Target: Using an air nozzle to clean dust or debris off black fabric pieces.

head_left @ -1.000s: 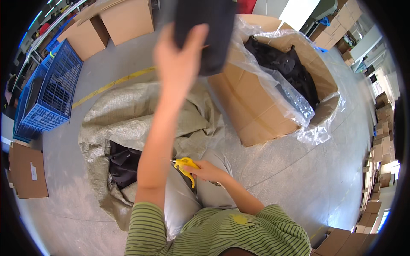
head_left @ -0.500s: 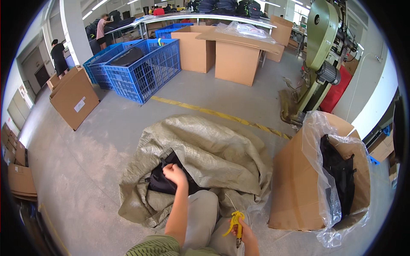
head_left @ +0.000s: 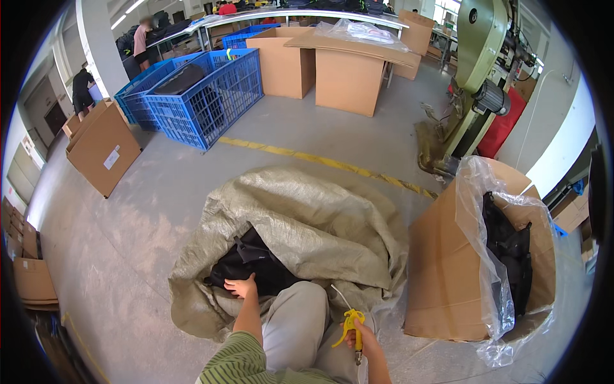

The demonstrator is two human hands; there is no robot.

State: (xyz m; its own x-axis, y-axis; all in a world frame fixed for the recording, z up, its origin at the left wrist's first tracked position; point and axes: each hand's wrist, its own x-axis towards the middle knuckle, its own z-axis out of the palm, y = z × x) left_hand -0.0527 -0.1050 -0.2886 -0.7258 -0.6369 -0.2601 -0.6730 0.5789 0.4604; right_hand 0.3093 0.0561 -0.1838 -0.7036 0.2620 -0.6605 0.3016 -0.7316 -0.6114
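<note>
A large beige woven sack [head_left: 307, 205] lies crumpled on the floor in front of my knees. Its mouth gapes at the near left, and a black fabric bag [head_left: 252, 259] with a strap shows inside. My left hand [head_left: 241, 286] rests with fingers spread on the lower left edge of that black bag. My right hand [head_left: 362, 335] is wrapped round a yellow air blow gun [head_left: 351, 326], held low beside my right knee. The gun's thin nozzle points up toward the sack.
Close on the right stands a cardboard box [head_left: 444, 269] lined with clear plastic, black bags [head_left: 508, 249] inside. Blue plastic crates [head_left: 204, 96], more cartons [head_left: 348, 80] and a long table [head_left: 307, 14] lie beyond a yellow floor line [head_left: 320, 163]. A green machine [head_left: 476, 57] stands at the far right.
My left hand has moved down from the black bag's strap to its lower edge, its fingers now spread. More of the bag shows. My right hand keeps the blow gun at nearly the same place.
</note>
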